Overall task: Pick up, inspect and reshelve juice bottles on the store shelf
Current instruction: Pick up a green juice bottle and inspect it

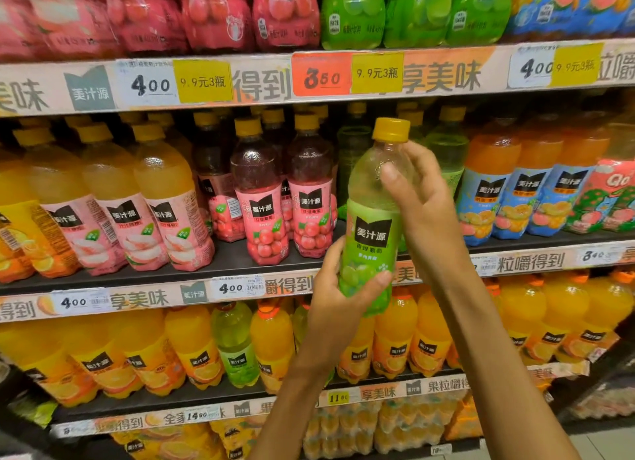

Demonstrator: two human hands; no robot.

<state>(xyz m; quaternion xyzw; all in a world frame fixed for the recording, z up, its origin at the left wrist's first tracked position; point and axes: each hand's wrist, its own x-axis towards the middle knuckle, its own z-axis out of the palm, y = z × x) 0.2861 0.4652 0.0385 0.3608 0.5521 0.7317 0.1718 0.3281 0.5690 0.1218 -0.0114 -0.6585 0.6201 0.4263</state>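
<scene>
From the head view, the top row of packs is cut off by the upper edge of the frame, and the lowest shelf's bottles are half hidden behind both forearms. The fine print on the price tags (151, 85) is too blurred to read beyond the large digits. The back of the green bottle (372, 215) is out of sight, and its base is covered by the left hand (338, 296).

That left hand grips the bottle's lower end, thumb across the front of the green label and fingers curled round behind it. The right hand (424, 198) holds the clear upper part just below the yellow cap (391, 129), thumb pressed on the front, fingers wrapped round the far side. The bottle stands nearly upright between the two hands, lifted off in front of the middle shelf (220, 263). Just left of the grip stand red grape bottles (263, 198); just right, orange bottles with blue labels (491, 188).
</scene>
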